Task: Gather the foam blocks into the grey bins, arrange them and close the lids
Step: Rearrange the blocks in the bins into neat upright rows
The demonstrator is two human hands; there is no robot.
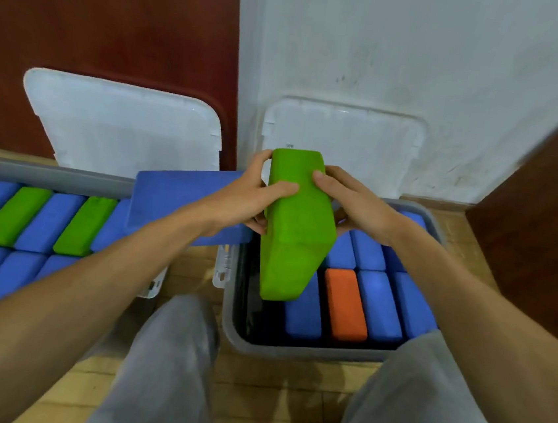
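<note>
Foam blocks (51,221) fill most of the left grey bin (47,174) and part of the right grey bin (290,349), my left hand (248,199) and right hand (352,202) clamp a green block (293,240) above its empty side, and both white lids (118,125) stand open, not yet closed.

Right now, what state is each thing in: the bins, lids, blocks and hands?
left bin: open, nearly full.
right bin: open, gap at its left side.
left lid: stands open.
right lid: stands open.
green block: held tilted over right bin.
blue block: lies flat atop left bin's end.
orange block: stowed in right bin.
left hand: grips green block.
right hand: grips green block.
</note>
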